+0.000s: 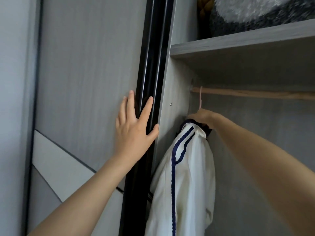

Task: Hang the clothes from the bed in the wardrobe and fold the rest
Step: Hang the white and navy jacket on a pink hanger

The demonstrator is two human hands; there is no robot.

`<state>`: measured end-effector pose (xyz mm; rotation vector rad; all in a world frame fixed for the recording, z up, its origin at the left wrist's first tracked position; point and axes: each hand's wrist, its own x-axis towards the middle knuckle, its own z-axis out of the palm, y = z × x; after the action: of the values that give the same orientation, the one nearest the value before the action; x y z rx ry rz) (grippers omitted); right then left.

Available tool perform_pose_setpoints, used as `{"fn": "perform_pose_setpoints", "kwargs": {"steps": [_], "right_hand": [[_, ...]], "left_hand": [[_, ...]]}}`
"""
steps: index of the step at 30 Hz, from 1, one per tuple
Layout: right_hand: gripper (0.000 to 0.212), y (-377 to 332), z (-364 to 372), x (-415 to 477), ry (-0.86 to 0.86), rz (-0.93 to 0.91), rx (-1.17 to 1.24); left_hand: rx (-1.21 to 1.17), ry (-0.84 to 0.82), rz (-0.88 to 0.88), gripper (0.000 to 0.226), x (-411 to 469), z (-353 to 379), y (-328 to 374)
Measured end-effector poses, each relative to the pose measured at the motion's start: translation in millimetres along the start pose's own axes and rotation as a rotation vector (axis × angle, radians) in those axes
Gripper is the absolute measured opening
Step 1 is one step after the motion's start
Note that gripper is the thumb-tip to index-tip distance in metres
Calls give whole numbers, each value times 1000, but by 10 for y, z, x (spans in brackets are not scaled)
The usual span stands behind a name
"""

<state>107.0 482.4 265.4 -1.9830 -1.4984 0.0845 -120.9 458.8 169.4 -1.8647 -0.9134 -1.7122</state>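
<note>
A white jacket (185,176) with navy stripes down its sleeve hangs at the left end of the open wardrobe. It is on a pink hanger (201,97) whose hook sits over the wooden rail (255,93). My right hand (200,117) reaches in and grips the hanger just under the hook, above the jacket's dark collar. My left hand (134,126) lies flat with spread fingers on the black edge of the sliding door (85,74), the thumb against the wardrobe's side panel.
A grey shelf (238,43) runs above the rail and carries a fluffy grey and white item (255,12). The rail to the right of the jacket is bare. A pale wall (12,99) lies at the far left.
</note>
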Motion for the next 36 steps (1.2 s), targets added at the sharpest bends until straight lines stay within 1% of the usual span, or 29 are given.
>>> {"fn": "perform_pose_setpoints", "kwargs": {"steps": [2,5,7,9,10,12,15,17,19,21,23,24,26,27,29,31,33,36], "right_hand": [[50,77,-27,-72,62,-27,61],[49,348,-86,-274,104,-21,16],[45,543,-137,-387,105,-6,-48],[45,775,-202,-526,80,11,-110],[45,905,-236,-584,71,23,-119],[43,1182,-345,-758,69,40,-118],[32,1528,-643,-1109,107,91,-146],[35,1742,-933,-1360,150,154,-264],[34,1970,-1269,-1714,244,233,-390],[32,2190,-1582,-2105,329,286,-546],[32,2400,-1776,-2456,388,325,-721],[33,2503,-1915,-2742,443,367,-813],[34,2626,-2017,-3056,540,379,-937],[34,2661,-2073,-3233,574,401,-1012],[37,2752,-2162,-3539,596,479,-1140],[39,2798,-2217,-3736,563,590,-1213],[35,2851,-2287,-3851,567,694,-1197],[31,2927,-2356,-3927,518,757,-1217]], "left_hand": [[13,-32,-20,73,-1,-28,6],[63,-12,-11,66,-76,-95,135],[123,67,76,54,-189,-80,257],[104,109,169,41,-331,-32,468],[78,105,204,37,-384,-2,596],[9,48,250,33,-438,62,893],[-107,-36,289,34,-495,203,1273],[-176,-92,278,32,-529,310,1519],[-244,-159,262,28,-591,459,1827],[-308,-243,249,37,-669,595,2159],[-357,-359,264,40,-761,690,2436],[-402,-389,278,41,-831,717,2679],[-408,-493,302,46,-951,777,2935],[-428,-503,305,48,-1016,795,3100],[-490,-502,337,50,-1141,850,3404],[-538,-519,373,52,-1222,875,3625],[-585,-517,396,52,-1222,907,3795],[-626,-504,390,49,-1187,990,3898]]}}
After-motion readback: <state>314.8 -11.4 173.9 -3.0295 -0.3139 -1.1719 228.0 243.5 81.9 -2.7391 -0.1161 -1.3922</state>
